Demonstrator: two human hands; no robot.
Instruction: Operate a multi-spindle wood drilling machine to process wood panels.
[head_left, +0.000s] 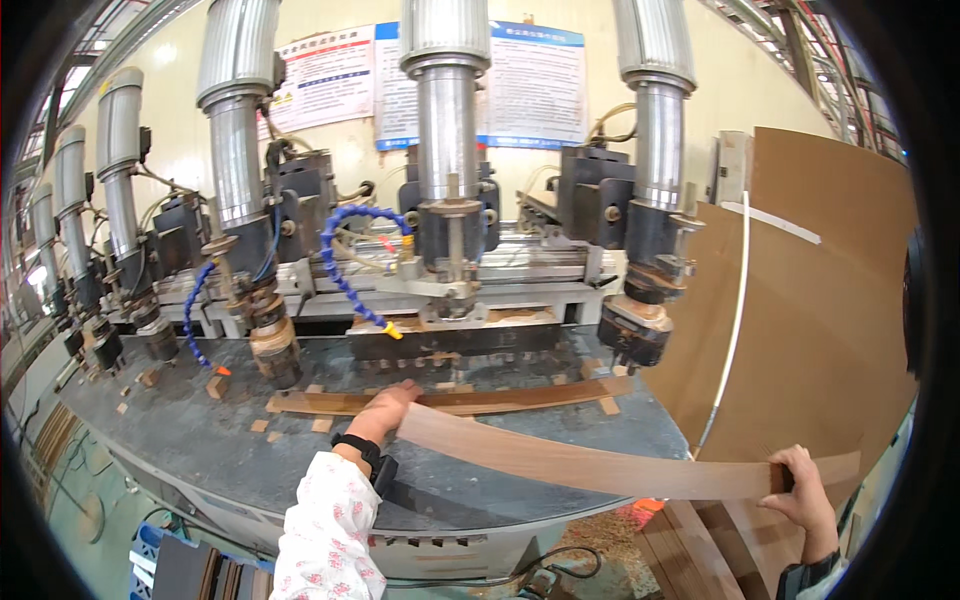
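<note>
My right hand (805, 492) is closed around a long, slightly curved, light wooden strip (580, 466) near its right end. The strip slants across the table's front edge, and its left end lies against my left hand (392, 407). A black band circles that wrist, below a white sleeve with a pink pattern. My left fingers bend over a second, darker wooden strip (500, 400), which lies flat on the dark worktable (240, 470). Small wooden blocks (322, 425) sit under and beside this strip. Above it stands the middle machine spindle (452, 235).
A right spindle (640, 320) and a left spindle (270, 340) hang low over the table. Blue jointed hoses (332, 270) curve between them. Large brown panels (830, 270) lean at the right. Stacked boards (690, 555) and wood shavings lie below, near a dark cable (500, 580).
</note>
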